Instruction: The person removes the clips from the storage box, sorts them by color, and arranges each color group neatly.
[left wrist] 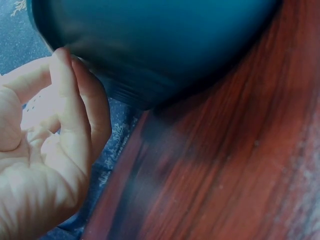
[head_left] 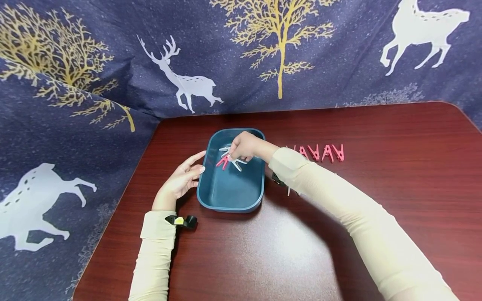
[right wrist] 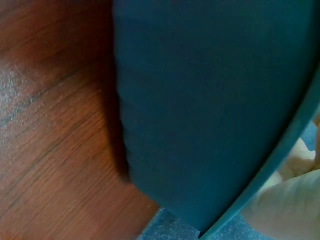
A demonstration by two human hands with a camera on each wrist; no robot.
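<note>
A blue-green plastic bin (head_left: pixel 231 208) stands on the table. My left hand (head_left: pixel 182 179) is at its left side, with extended fingertips right at the wall; the left wrist view has those fingers (left wrist: pixel 70 110) against the bin's outer side (left wrist: pixel 150 45). Reaching over the right rim, my right hand (head_left: pixel 246 145) is down inside the bin and pinches a white clothespin (head_left: pixel 238 164) with its legs pointing down. A red clothespin (head_left: pixel 223 162) and another white clothespin (head_left: pixel 224 149) lie beside the fingertips. In the right wrist view the bin's wall (right wrist: pixel 210 100) hides most of the hand.
Several red clothespins (head_left: pixel 326 153) lie in a row right of the bin, partly behind the right forearm. White clothespin legs (head_left: pixel 289 191) show below that sleeve. The dark red table (head_left: pixel 233 251) ends at a blue cloth (head_left: pixel 241 75) printed with deer and trees.
</note>
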